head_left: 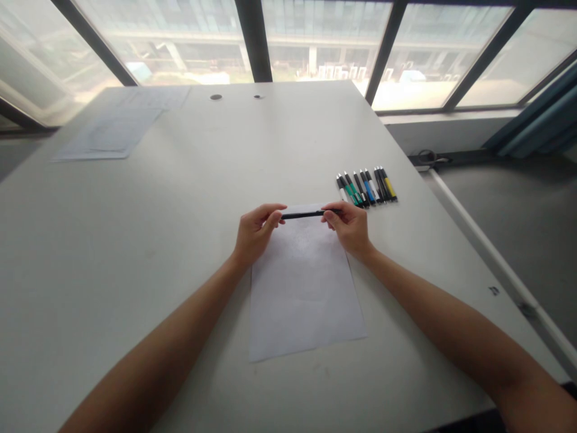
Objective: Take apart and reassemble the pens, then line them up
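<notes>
A thin black pen (304,214) is held level between both hands, just above the far end of a white paper sheet (303,288). My left hand (256,231) pinches the pen's left end with its fingertips. My right hand (349,225) pinches the pen's right end. The sheet lies flat on the grey table (135,240), between my forearms. To the right of my right hand lies a row of several pens (366,187), side by side, with white, green, blue, black and yellow barrels.
More paper sheets (112,129) lie at the table's far left corner. Two small round holes (216,97) sit near the far edge. Large windows run behind the table. The table's right edge drops to a dark floor with a white rail (487,252).
</notes>
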Tool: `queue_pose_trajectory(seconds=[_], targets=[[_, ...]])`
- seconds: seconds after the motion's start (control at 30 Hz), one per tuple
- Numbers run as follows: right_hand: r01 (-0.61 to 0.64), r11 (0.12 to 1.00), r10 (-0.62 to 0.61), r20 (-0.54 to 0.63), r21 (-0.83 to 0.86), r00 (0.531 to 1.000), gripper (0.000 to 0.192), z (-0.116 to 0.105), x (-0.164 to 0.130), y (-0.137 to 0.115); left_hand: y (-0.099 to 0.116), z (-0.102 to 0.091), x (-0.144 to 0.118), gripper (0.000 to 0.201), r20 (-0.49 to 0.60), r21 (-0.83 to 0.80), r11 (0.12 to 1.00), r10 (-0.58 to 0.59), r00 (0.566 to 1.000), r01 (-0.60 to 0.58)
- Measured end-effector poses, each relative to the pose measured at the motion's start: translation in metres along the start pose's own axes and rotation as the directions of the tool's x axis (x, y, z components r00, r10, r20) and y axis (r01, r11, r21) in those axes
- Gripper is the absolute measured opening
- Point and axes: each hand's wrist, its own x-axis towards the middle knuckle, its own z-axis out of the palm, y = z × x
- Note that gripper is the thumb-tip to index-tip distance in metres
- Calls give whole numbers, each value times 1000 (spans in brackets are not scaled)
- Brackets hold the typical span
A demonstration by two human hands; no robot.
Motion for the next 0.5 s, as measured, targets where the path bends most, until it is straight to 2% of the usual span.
queue_pose_trajectory(seconds=[0.13, 0.27, 0.37, 0.5], targets=[[-9, 1000, 8, -31, -7, 999, 30, 0, 1, 1, -1, 2, -1, 35, -49, -81, 996, 17, 999, -20], [0, 1000, 0, -42, 7, 999, 26, 0, 1, 2, -1, 2, -1, 27, -79, -13, 997, 73, 994, -75], [0, 1000, 0, -24, -4, 1000, 26, 0, 1, 2, 0, 2, -1, 20, -89, 39, 998, 48, 995, -45], [8, 1000, -8, 10, 21, 1000, 38, 0, 1, 0, 0, 3, -1, 22, -98, -5, 1000, -7, 995, 6]])
